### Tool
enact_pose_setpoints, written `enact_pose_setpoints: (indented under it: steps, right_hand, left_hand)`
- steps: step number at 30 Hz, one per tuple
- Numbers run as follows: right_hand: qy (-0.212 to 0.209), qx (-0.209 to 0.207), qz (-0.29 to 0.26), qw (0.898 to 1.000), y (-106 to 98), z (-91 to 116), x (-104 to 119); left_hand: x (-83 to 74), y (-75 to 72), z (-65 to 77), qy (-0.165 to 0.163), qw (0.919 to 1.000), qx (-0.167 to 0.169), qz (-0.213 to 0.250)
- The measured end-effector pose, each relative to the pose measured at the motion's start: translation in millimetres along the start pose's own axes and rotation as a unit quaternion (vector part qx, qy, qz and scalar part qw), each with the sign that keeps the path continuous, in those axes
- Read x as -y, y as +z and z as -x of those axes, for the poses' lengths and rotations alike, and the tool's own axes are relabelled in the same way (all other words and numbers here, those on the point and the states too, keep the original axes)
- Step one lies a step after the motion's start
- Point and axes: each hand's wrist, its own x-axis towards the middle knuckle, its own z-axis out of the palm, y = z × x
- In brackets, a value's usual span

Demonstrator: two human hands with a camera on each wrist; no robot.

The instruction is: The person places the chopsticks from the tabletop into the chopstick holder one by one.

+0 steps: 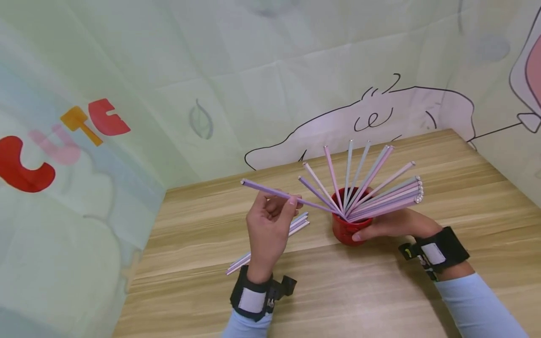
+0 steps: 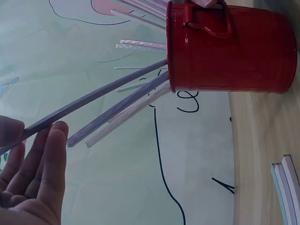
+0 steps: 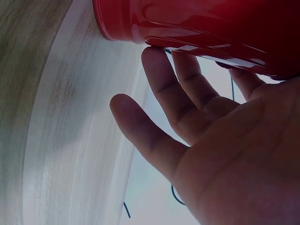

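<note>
My left hand (image 1: 269,230) pinches a purple straw (image 1: 265,188) between thumb and fingertips. The straw slants down to the right, its lower end at the rim of a small red metal bucket (image 1: 347,235). My right hand (image 1: 399,222) holds the bucket, thumb at the front and fingers mostly hidden behind it. In the right wrist view, some fingertips touch the bucket's side (image 3: 206,28), while the little finger (image 3: 140,126) stands away. Pastel straws (image 1: 386,199) fan out of the bucket, several bunched to the right. A wire handle (image 2: 206,30) hangs on its side.
A few loose straws (image 1: 299,225) lie on the wooden table (image 1: 194,225), partly behind my left hand. Printed cloth (image 1: 211,61) rises along the table's back and left edges. Black straps with small cameras (image 1: 441,253) sit on both wrists.
</note>
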Motion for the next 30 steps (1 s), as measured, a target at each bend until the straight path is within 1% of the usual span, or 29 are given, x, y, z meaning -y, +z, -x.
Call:
enact_pose_setpoints:
  steps: [3,5,8,10,12,16,19,21,23,25,27,28,30]
  right_hand:
    - [0.019,-0.003,-0.007,1.000,-0.2,-0.2,0.4]
    - [0.028,-0.004,-0.004,1.000,-0.3,0.0,0.6]
    - [0.035,-0.007,0.014,0.999,-0.5,1.2,0.8]
    - [0.041,-0.008,0.022,0.999,-0.6,2.4,0.7]
    - [0.046,-0.010,0.023,0.999,-0.7,3.4,0.6]
    - [0.042,-0.011,0.027,0.999,-1.0,3.7,0.4]
    - [0.031,-0.012,0.035,0.999,-1.0,2.5,0.3]
    - [0.028,-0.011,0.035,0.999,-0.7,1.3,-0.1]
    - [0.029,-0.010,0.031,0.999,-0.2,0.7,-0.2]
    - [0.033,-0.009,0.026,0.999,0.2,0.5,-0.2]
    - [0.035,-0.009,0.025,0.999,0.4,0.3,-0.2]
    - [0.037,-0.009,0.027,0.999,0.4,0.1,0.1]
    - [0.041,-0.006,0.028,0.999,0.0,-0.5,0.5]
  left_hand:
    - [2.5,7.4,1.5,0.007,0.9995,0.005,-0.031]
    - [5.3,12.8,2.2,0.015,0.9977,0.008,-0.065]
    - [11.0,20.5,2.9,0.025,0.9925,0.013,-0.119]
    - [15.7,24.5,3.5,0.027,0.9894,0.016,-0.142]
    - [19.7,27.1,4.1,0.025,0.9882,0.017,-0.150]
    - [22.3,29.2,4.3,0.025,0.9898,0.015,-0.140]
    - [19.7,29.6,3.5,0.047,0.9874,0.012,-0.151]
    - [15.9,30.4,2.9,0.071,0.9816,0.014,-0.176]
    - [13.3,31.9,2.6,0.090,0.9713,0.026,-0.219]
    - [11.7,34.4,3.1,0.092,0.9590,0.045,-0.264]
    - [11.9,36.7,4.2,0.077,0.9461,0.065,-0.308]
    - [12.7,37.4,4.6,0.064,0.9418,0.073,-0.322]
    - [13.0,36.5,4.5,0.040,0.9380,0.076,-0.336]
